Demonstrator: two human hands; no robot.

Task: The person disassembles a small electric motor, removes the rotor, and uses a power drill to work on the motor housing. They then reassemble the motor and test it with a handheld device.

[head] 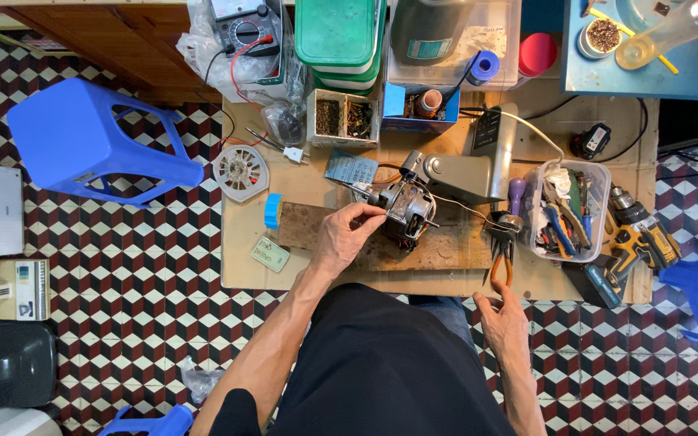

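1. Nearest, the person's right hand [504, 323] rests at the near edge of the cardboard sheet [240, 234] spread over the tiled floor [123, 266]. Its fingers are loosely spread and hold nothing, with the fingertips just touching the orange-handled pliers [501, 250].
2. The left hand [347, 236] reaches further in, thumb and fingers pinched on something thin at the side of the small electric motor [404, 207]; whether that is a wire or a terminal is too small to tell.
3. The motor sits on a worn wooden board [438, 246] near the middle of the cardboard, with bare metal laminations, copper windings and a grey housing [466, 173] behind it.
4. By the look of it, the step in hand is fine work on the motor's wiring. The next move seems to call for a steady pinch and probably the pliers.
5. To the right stands a clear plastic tub [567, 211] crammed with hand tools, and beside it lies a yellow cordless drill [638, 238].
6. At the far edge are green lidded boxes [337, 36], a divided box of screws [342, 119] and a multimeter [245, 28].
7. A blue plastic stool [94, 141] lies tipped on the tiles to the left.
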